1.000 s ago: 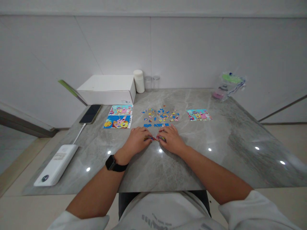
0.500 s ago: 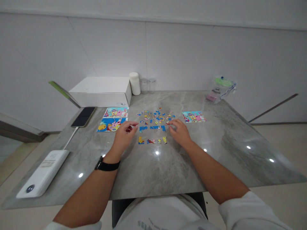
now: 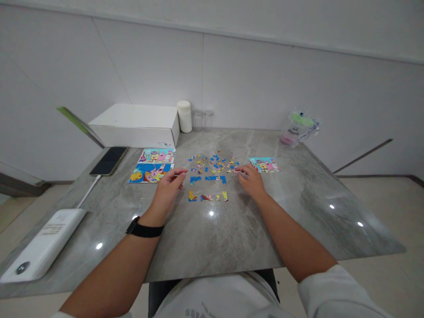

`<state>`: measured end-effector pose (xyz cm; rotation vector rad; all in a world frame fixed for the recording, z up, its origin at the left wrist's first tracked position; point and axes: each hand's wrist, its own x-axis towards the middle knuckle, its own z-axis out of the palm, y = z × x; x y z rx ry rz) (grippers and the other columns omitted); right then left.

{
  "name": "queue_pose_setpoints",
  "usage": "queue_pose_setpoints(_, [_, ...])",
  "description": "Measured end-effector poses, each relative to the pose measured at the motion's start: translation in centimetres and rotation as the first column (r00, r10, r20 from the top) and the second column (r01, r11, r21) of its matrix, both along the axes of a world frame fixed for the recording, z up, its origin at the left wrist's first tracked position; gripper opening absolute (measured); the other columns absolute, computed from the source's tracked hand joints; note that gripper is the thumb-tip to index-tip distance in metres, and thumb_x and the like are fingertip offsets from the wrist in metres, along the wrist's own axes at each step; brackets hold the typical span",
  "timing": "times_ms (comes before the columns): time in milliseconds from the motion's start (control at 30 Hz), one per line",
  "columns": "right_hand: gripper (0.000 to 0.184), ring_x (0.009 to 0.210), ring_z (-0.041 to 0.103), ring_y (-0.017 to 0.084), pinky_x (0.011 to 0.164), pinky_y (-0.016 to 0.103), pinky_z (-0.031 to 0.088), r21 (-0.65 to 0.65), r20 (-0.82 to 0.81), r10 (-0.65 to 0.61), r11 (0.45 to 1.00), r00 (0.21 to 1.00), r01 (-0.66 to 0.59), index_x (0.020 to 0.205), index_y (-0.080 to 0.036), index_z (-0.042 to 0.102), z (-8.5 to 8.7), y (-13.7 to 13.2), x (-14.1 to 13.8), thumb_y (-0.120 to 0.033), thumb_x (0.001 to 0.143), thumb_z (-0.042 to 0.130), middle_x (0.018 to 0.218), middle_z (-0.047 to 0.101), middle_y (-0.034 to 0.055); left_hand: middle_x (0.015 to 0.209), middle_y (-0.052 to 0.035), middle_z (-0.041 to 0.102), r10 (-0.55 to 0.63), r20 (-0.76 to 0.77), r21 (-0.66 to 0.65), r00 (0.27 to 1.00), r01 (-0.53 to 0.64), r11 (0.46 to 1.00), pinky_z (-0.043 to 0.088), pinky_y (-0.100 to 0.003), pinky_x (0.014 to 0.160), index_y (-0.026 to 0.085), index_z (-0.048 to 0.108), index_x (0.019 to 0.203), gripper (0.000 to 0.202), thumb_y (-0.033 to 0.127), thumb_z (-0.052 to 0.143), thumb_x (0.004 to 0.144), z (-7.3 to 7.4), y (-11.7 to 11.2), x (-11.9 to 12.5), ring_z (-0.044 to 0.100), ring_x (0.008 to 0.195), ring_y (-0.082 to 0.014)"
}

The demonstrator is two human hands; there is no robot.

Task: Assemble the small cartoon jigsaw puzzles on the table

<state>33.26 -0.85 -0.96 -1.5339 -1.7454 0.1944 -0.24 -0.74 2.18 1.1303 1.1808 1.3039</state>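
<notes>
Loose jigsaw puzzle pieces lie scattered in the middle of the table. In front of them is a blue strip of joined pieces with a smaller blue section to its left. Closer to me sits a spaced row with a yellow piece, a red and pink section and yellow-green pieces. My left hand hovers left of the blue section, fingers bent and loosely apart, nothing visible in them. My right hand is open, its fingertips at the pile's right edge, seemingly touching a small piece.
Two picture cards lie at left, another card at right. Behind are a white box, a white bottle, two clear glasses and a plastic bag. A phone is cabled to a white power bank.
The camera view has shifted and tilted slightly. My right hand has moved a little to the right along the pile's edge. My left thumb and forefinger have come closer together.
</notes>
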Motion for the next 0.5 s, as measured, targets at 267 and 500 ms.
queue_pose_setpoints(267, [0.021, 0.099, 0.068, 0.024, 0.092, 0.039, 0.055, 0.023, -0.01, 0.016, 1.0, 1.0, -0.016, 0.103, -0.024, 0.079, 1.2, 0.4, 0.0, -0.027, 0.091, 0.062, 0.104, 0.075, 0.0074, 0.082, 0.0004, 0.06, 0.009, 0.2, -0.082, 0.98, 0.007, 0.997, 0.038, -0.022, 0.053, 0.018, 0.078, 0.094, 0.033, 0.04, 0.084, 0.07, 1.1, -0.4, 0.4, 0.048, 0.064, -0.0095])
queue_pose_setpoints(500, [0.019, 0.104, 0.068, 0.024, 0.098, 0.038, 0.051, -0.045, 0.234, 0.043, 0.998, 0.971, -0.033, 0.106, -0.022, 0.08, 3.2, 5.6, 0.7, -0.025, 0.093, 0.065, 0.108, 0.077, 0.0084, 0.092, -0.001, 0.061, 0.038, 0.341, -0.084, 0.939, -0.009, 0.996, 0.04, -0.019, 0.053, 0.019, 0.077, 0.096, 0.033, 0.038, 0.084, 0.07, 1.6, 0.0, -0.5, 0.05, 0.067, -0.0081])
